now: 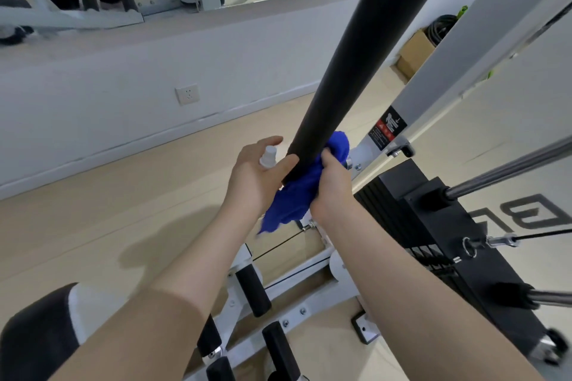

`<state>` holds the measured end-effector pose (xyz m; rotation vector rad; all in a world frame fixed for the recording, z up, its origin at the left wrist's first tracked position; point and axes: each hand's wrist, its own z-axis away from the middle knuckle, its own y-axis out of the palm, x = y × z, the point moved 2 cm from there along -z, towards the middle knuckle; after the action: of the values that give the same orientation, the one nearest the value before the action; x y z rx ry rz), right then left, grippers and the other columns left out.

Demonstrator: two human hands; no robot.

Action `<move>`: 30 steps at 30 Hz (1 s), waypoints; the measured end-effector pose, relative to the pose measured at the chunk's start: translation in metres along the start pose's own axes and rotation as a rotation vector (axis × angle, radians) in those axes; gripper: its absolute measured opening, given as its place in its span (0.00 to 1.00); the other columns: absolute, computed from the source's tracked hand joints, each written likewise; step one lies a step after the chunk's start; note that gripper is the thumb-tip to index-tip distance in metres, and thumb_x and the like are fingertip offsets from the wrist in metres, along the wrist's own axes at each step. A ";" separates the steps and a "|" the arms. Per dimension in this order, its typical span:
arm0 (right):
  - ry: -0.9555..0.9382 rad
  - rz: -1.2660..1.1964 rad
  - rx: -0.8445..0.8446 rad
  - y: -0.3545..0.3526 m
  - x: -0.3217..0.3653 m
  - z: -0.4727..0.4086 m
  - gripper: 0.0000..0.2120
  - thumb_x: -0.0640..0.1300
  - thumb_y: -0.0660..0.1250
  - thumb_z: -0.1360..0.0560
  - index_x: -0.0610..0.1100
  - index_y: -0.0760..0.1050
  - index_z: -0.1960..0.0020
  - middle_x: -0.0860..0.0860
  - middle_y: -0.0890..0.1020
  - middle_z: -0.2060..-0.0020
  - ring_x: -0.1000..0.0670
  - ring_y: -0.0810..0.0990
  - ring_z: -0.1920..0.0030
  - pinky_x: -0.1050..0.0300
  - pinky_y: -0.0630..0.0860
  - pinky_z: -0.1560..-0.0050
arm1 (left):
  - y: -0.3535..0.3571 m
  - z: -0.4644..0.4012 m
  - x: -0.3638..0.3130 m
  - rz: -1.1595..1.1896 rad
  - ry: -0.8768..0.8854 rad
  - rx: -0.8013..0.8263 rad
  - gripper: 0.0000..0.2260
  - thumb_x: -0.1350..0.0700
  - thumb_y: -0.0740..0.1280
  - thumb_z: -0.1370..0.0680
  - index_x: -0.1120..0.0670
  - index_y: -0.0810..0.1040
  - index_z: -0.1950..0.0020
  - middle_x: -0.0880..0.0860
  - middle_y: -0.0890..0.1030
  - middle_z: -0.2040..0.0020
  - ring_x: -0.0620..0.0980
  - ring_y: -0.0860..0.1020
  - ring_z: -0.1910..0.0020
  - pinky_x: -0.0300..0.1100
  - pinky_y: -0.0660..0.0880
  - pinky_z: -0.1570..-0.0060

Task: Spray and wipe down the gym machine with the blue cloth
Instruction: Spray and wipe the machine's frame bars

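Note:
A long black padded bar (365, 49) of the gym machine slants down from the top right to the middle of the view. The blue cloth (297, 195) is wrapped around its lower end. My right hand (332, 182) grips the cloth against the bar from the right. My left hand (257, 178) holds a small white spray bottle (267, 156), its nozzle sticking up between thumb and fingers, with the thumb touching the bar's end.
The machine's white frame (470, 49) rises at the right. A black weight stack (439, 226) with chrome guide rods and a cable stands beside it. Black foam rollers (253, 291) on a white base lie below my arms. A white wall with a socket (187, 93) runs along the left.

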<state>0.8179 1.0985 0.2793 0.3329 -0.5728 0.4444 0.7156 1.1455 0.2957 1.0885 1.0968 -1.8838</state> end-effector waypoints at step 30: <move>-0.486 0.987 0.023 -0.131 -0.029 0.200 0.13 0.51 0.54 0.19 0.46 0.74 0.52 0.50 0.77 0.61 0.50 0.76 0.59 0.55 0.71 0.58 | -0.059 0.196 -0.011 -0.148 -0.032 0.336 0.09 0.55 0.64 0.25 0.54 0.73 0.46 0.53 0.77 0.63 0.49 0.74 0.64 0.44 0.73 0.59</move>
<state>0.7710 0.8940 0.3978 0.1547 -1.2061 1.3395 0.6075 0.9945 0.3823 1.1804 0.8823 -2.2540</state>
